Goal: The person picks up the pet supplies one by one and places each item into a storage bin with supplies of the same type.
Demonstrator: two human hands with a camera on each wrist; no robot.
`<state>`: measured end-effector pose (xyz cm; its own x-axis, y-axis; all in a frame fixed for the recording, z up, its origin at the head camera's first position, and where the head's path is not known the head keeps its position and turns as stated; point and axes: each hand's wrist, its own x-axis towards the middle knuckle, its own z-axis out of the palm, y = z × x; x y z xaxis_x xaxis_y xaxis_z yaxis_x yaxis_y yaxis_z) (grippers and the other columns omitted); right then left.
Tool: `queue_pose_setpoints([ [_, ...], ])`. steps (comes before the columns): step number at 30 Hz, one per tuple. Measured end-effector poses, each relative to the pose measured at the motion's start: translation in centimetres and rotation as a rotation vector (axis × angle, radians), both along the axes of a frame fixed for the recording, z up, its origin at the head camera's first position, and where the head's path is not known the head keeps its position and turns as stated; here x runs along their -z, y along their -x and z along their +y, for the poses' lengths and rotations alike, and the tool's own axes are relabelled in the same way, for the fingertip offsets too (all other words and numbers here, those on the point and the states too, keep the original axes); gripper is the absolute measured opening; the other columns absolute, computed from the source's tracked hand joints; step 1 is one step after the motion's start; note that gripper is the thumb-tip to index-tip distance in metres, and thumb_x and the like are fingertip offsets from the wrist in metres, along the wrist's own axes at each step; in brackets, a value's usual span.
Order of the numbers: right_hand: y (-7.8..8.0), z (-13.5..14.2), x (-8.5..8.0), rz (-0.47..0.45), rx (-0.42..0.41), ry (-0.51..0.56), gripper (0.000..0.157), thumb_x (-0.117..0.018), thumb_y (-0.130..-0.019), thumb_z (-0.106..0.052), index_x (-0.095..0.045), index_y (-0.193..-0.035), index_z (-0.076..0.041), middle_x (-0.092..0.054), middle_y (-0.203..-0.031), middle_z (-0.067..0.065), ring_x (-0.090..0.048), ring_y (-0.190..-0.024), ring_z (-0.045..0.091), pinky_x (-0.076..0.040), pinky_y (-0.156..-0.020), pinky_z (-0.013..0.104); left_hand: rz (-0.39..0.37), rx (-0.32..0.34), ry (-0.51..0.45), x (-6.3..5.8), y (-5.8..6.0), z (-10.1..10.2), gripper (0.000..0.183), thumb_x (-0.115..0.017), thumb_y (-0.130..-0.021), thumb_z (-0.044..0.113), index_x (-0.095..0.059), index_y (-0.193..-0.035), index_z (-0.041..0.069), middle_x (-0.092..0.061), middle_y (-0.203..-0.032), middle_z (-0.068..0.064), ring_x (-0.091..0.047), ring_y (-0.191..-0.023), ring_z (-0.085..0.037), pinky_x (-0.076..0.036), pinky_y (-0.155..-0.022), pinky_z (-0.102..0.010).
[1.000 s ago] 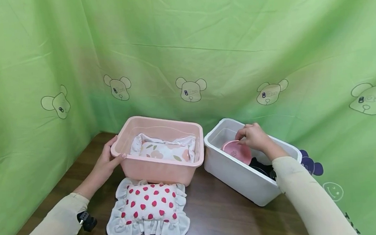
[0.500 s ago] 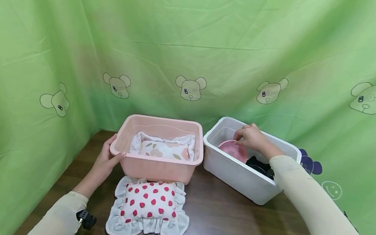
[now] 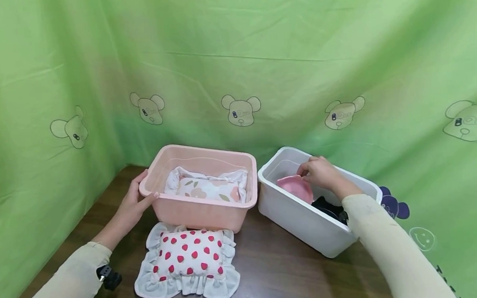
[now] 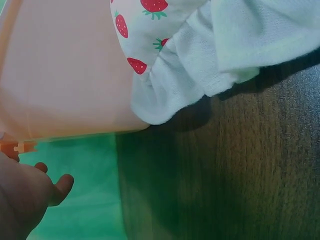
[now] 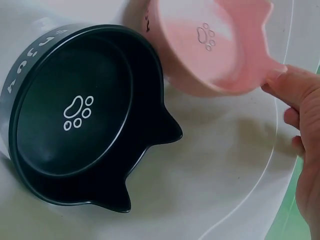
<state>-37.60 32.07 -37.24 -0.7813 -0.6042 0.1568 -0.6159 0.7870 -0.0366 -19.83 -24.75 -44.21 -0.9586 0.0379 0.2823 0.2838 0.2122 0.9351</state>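
My right hand (image 3: 321, 175) reaches into the white plastic bin (image 3: 298, 225) and pinches a pink cat-eared pet bowl (image 5: 205, 60) by one ear, between thumb and fingers. Beside that bowl lies a black cat-eared pet bowl (image 5: 75, 145) with a white paw print inside. At the left end of the pink plastic bin (image 3: 201, 215), my left hand (image 3: 132, 207) grips the corner of the rim, thumb over the front edge. In the left wrist view the fingertips (image 4: 64, 186) show near the bin's rim. A small floral pillow (image 3: 208, 189) with a white frill rests inside the pink bin.
In front of the pink bin, a strawberry-print pillow (image 3: 189, 256) with a ruffled edge lies on the dark wooden table (image 3: 272, 276). A green curtain (image 3: 232, 52) with bear drawings hangs close behind both bins and along the left side.
The pink bowl has shifted slightly left and toward the back inside the white bin, its tilt changing, with the right hand pinching it throughout. My left hand keeps its hold on the pink bin.
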Motion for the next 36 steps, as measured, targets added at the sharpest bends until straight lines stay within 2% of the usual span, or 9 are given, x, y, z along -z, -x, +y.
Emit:
queue_pose_setpoints([
  [5, 0.4, 0.1, 0.1, -0.071, -0.003, 0.053, 0.022, -0.077, -0.086, -0.007, -0.078, -0.108, -0.009, -0.077, -0.102, 0.003, -0.058, -0.100, 0.027, -0.045, -0.091, 0.050, 0.007, -0.006, -0.003, 0.2, 0.1, -0.1, 0.079, -0.062, -0.101, 0.009, -0.011, -0.162, 0.004, -0.017, -0.168, -0.020, -0.026, -0.151, -0.041, -0.033, -0.099, -0.002],
  [9, 0.1, 0.3, -0.4, -0.086, 0.010, 0.078, 0.022, -0.076, -0.088, -0.007, -0.077, -0.110, -0.007, -0.076, -0.106, 0.006, -0.059, -0.102, 0.028, -0.048, -0.089, 0.050, 0.001, -0.002, -0.003, 0.2, 0.2, 0.0, 0.080, -0.062, -0.101, 0.011, -0.012, -0.163, 0.005, -0.017, -0.168, -0.019, -0.027, -0.151, -0.039, -0.033, -0.100, -0.003],
  [19, -0.1, 0.6, -2.0, -0.125, 0.039, 0.053, 0.029, -0.074, -0.091, -0.009, -0.075, -0.120, -0.005, -0.074, -0.114, 0.009, -0.060, -0.105, 0.030, -0.050, -0.089, 0.049, -0.007, -0.010, -0.009, 0.2, -0.1, 0.1, 0.079, -0.061, -0.102, 0.012, -0.011, -0.163, 0.005, -0.017, -0.169, -0.019, -0.025, -0.151, -0.039, -0.031, -0.100, -0.002],
  [23, -0.5, 0.9, -2.9, -0.104, 0.050, 0.062, 0.031, -0.075, -0.091, -0.012, -0.074, -0.122, -0.006, -0.073, -0.114, 0.009, -0.060, -0.105, 0.031, -0.049, -0.089, 0.050, -0.009, -0.009, -0.012, 0.6, -0.2, 0.2, 0.079, -0.062, -0.102, 0.012, -0.012, -0.163, 0.005, -0.017, -0.169, -0.018, -0.026, -0.152, -0.037, -0.031, -0.100, -0.002],
  [26, -1.2, 1.2, -4.0, -0.118, 0.069, 0.092, 0.032, -0.076, -0.091, -0.014, -0.073, -0.122, -0.005, -0.073, -0.115, 0.012, -0.060, -0.106, 0.033, -0.049, -0.089, 0.052, -0.008, -0.006, -0.022, 0.8, -0.3, 0.4, 0.079, -0.062, -0.102, 0.012, -0.012, -0.163, 0.005, -0.017, -0.168, -0.019, -0.026, -0.151, -0.038, -0.031, -0.100, -0.002],
  [30, -2.2, 1.5, -6.4, -0.151, 0.113, 0.127, 0.033, -0.074, -0.094, -0.017, -0.072, -0.125, -0.004, -0.071, -0.123, 0.018, -0.059, -0.115, 0.041, -0.046, -0.097, 0.059, -0.004, -0.007, -0.028, 0.8, -0.3, 0.3, 0.079, -0.062, -0.101, 0.011, -0.012, -0.162, 0.004, -0.017, -0.168, -0.020, -0.025, -0.151, -0.039, -0.031, -0.100, -0.002],
  [36, -3.2, 1.8, -9.8, -0.111, 0.187, 0.165, 0.036, -0.074, -0.094, -0.019, -0.069, -0.127, -0.007, -0.066, -0.129, 0.022, -0.055, -0.122, 0.043, -0.039, -0.105, 0.066, 0.004, -0.011, -0.027, 0.5, -0.2, 0.1, 0.079, -0.062, -0.101, 0.010, -0.012, -0.162, 0.004, -0.018, -0.168, -0.021, -0.027, -0.151, -0.040, -0.032, -0.100, -0.002],
])
